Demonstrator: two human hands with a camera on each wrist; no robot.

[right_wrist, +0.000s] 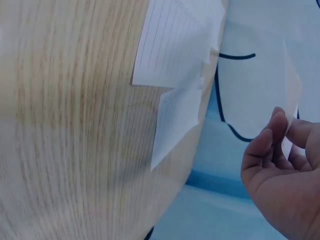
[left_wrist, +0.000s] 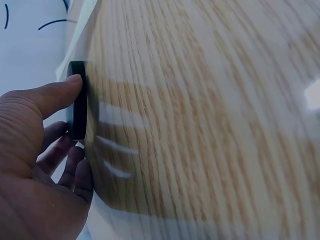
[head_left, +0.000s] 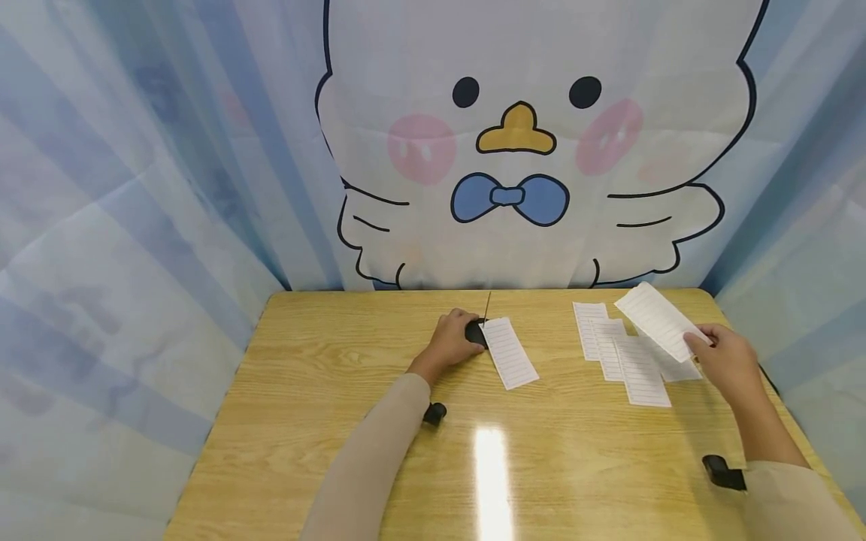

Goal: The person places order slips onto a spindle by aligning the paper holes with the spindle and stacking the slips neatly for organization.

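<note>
My left hand grips the edge of a small black base with a thin upright spike, which looks like a bill spike. The left wrist view shows the thumb on top of the black base and the other fingers below its edge. A white lined slip lies beside the base, its top end by the spike; whether it is pierced I cannot tell. Above the table's right side, my right hand pinches a lined paper slip between thumb and fingers. Several overlapping slips lie below it.
The wooden table ends at a hanging cloth with a cartoon bird. Curtains hang on both sides. Black camera mounts sit at both wrists. A bright reflection lies on the table's front middle.
</note>
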